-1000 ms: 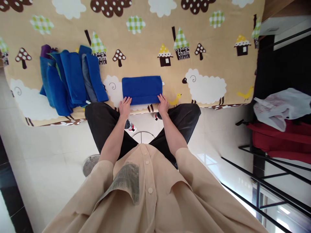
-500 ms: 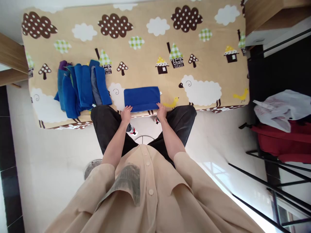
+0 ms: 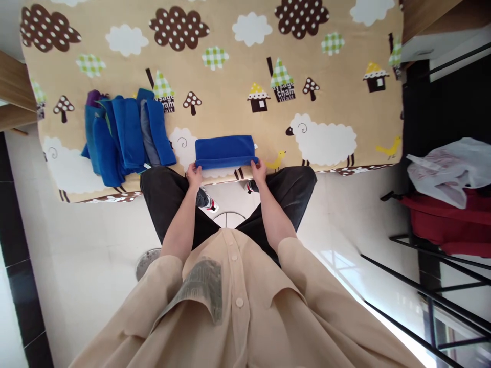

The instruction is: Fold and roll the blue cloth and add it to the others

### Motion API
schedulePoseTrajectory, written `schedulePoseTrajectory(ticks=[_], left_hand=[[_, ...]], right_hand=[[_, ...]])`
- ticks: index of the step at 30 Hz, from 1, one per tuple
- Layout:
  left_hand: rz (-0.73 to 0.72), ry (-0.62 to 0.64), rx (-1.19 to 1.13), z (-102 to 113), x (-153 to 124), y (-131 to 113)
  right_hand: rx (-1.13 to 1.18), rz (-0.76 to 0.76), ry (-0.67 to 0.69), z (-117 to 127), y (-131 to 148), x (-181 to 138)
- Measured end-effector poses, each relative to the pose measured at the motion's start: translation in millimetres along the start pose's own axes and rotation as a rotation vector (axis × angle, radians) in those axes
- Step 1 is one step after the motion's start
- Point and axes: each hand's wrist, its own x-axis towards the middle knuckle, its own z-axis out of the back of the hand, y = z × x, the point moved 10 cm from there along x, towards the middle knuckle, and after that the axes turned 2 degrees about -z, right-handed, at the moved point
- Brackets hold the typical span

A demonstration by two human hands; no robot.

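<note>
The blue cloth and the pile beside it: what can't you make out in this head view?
- Blue cloth: its underside and fold layers are hidden by its own top face.
- Left hand and right hand: fingertips are tucked under the cloth's near edge.
- Pile of cloths: overlaps hide how many there are.
- Lettering on the patterned cover: too small.

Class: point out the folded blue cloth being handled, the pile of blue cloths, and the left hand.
folded blue cloth [image 3: 224, 149], head view, middle of top face
pile of blue cloths [image 3: 123, 134], head view, central fold
left hand [image 3: 195, 175], head view, back of hand

home, cartoon-print bedspread [image 3: 230, 76], tiled floor [image 3: 95, 245]
</note>
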Motion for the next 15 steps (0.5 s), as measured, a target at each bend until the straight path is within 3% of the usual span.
schedulePoseTrajectory(ticks=[8, 15], left_hand=[[0.086, -0.105, -0.078, -2, 9, 14], [0.096, -0.114, -0.002, 0, 7, 21]], right_hand=[[-0.053, -0.06, -0.09, -2, -14, 17], [-0.116, -0.108, -0.099, 1, -20, 18]])
